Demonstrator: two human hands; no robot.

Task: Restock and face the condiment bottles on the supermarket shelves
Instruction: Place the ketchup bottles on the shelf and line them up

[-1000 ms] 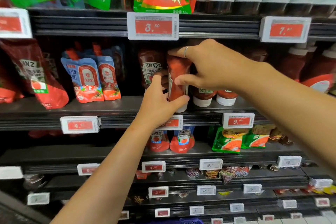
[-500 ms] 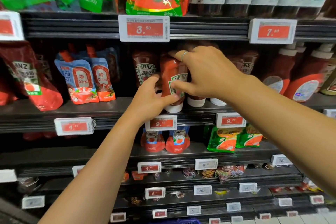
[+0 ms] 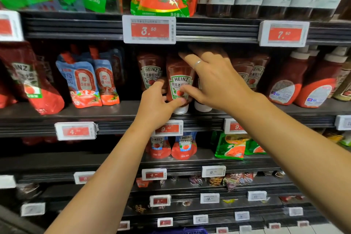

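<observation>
A Heinz ketchup bottle point(image 3: 180, 83) stands cap-down at the front of the middle shelf point(image 3: 117, 113), its label facing me. My left hand point(image 3: 158, 107) grips its lower part from the left. From the right, my right hand point(image 3: 212, 80) holds its body, fingers over the top and thumb across the label. A second Heinz bottle point(image 3: 151, 71) stands just left and behind. More Heinz bottles point(image 3: 253, 74) stand to the right, partly hidden by my right hand.
Blue and red sauce pouches point(image 3: 87, 83) stand at the left, large red bottles point(image 3: 288, 81) at the right. Price tags point(image 3: 149, 29) line the shelf edges. Pouches point(image 3: 183, 147) and green packets point(image 3: 230, 146) fill the shelf below.
The bottle has been turned, so its label now faces me squarely, and it stands straighter on the shelf. Both hands stayed on it.
</observation>
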